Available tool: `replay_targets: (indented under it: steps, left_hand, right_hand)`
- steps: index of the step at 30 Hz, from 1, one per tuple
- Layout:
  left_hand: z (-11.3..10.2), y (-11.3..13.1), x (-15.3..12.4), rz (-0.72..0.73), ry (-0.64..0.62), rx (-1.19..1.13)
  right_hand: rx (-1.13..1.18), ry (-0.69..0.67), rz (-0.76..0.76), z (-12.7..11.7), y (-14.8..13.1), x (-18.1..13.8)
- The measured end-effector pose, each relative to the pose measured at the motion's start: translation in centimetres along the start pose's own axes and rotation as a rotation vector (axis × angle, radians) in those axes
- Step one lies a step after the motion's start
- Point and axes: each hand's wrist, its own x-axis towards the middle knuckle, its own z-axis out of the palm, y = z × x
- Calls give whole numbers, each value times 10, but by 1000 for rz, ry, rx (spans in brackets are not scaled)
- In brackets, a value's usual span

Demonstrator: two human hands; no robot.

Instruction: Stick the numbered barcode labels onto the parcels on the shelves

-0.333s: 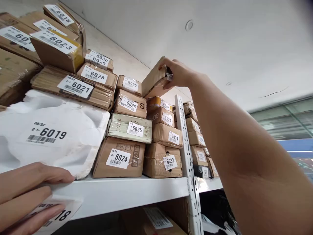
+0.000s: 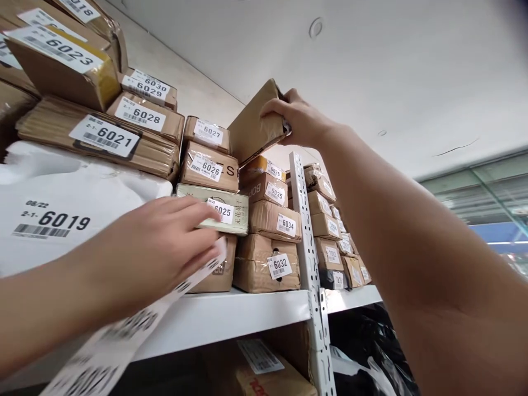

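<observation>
Right hand [image 2: 299,118] gripping one tilted box [image 2: 253,127] at 12 o'clock, left hand [image 2: 165,247] holding one label strip [image 2: 124,335], stacked numbered parcels [image 2: 268,217] crowding shelf [image 2: 231,316].

White metal shelf [image 2: 247,316] w/ perforated upright [image 2: 306,231], stacked w/ labelled cartons. Pale wall behind, white ceiling [image 2: 391,71] w/ small round fitting [image 2: 315,27]. Glazed windows [image 2: 487,192] far right.

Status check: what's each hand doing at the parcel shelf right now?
Right hand grips a tilted brown parcel above box 6036. Left hand holds a label strip near box 6025. Nothing in the way.
</observation>
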Motion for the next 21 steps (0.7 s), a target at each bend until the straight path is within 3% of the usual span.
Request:
replay_targets:
  steps: [1, 4, 8, 11, 21]
  left_hand:
    - [5, 1, 27, 47, -23, 56]
    - [26, 1, 88, 174, -303, 150]
    - [40, -3, 118, 173, -518, 237]
    - [40, -5, 116, 160, -528, 252]
    - [49, -20, 109, 236, -366, 232]
  right_hand:
    - [-11, 0, -16, -1, -1, -1]
    - [-38, -14, -83, -6, -4, -6]
    - [-71, -33, -133, -8, -14, -13]
    - [-88, -24, -133, -6, -19, -15]
    - [-121, -20, -167, -6, -27, -25]
